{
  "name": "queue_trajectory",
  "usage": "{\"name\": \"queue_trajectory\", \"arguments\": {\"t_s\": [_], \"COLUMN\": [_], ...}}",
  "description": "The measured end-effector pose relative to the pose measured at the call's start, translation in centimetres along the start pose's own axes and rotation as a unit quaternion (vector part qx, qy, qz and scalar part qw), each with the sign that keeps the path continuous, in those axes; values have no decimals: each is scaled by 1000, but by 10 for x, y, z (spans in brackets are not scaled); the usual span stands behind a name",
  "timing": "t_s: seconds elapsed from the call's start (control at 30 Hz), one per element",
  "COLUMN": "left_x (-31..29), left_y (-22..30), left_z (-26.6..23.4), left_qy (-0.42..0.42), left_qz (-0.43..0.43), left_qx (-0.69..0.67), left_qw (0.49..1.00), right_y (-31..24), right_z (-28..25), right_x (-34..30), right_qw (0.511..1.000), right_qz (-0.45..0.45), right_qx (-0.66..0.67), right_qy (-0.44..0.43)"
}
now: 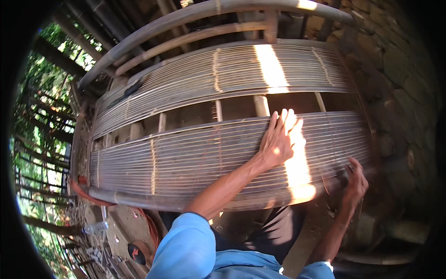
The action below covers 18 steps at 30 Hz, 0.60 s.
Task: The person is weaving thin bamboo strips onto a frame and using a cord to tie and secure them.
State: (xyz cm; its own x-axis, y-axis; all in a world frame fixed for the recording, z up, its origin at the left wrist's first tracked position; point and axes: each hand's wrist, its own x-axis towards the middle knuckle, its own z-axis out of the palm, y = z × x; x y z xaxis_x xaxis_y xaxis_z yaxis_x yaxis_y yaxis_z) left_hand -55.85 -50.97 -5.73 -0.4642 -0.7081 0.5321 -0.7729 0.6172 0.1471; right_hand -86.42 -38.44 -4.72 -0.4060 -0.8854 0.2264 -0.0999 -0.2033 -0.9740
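My left hand (280, 142) lies on the nearer slatted bamboo panel (186, 160), fingers stretched toward its far edge, in a patch of sunlight. Nothing shows in its grasp. At the right end of that panel is my right hand (357, 182), its fingers apart and slightly bent near the slats; it is a little blurred, and I see nothing held. A thin reddish strand (325, 184) lies near it. Beyond a gap with crosspieces (261, 106), a second slatted panel (176, 76) spans the frame, bound across with pale cord (216, 69).
Round poles form a rail (195, 22) along the far side. A dark, slim object (134, 88) rests on the far panel's left. Orange-red cord (152, 228) hangs at the near left, by a plastic bottle (96, 227) on the ground. A stone wall (395, 60) stands at right.
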Motion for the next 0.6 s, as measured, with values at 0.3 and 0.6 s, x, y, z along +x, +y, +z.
{"name": "queue_trajectory", "arguments": {"t_s": [0.3,0.6], "left_x": [-208,-251], "left_y": [-8,10], "left_z": [-198,-202], "left_qy": [-18,46], "left_qz": [-271,-354], "left_qx": [104,49], "left_qw": [957,933], "right_y": [-28,-80], "right_z": [-70,213], "right_x": [-47,-56], "right_qw": [929,940], "right_qz": [-8,-161], "right_qx": [-286,-188], "right_qy": [234,-235]}}
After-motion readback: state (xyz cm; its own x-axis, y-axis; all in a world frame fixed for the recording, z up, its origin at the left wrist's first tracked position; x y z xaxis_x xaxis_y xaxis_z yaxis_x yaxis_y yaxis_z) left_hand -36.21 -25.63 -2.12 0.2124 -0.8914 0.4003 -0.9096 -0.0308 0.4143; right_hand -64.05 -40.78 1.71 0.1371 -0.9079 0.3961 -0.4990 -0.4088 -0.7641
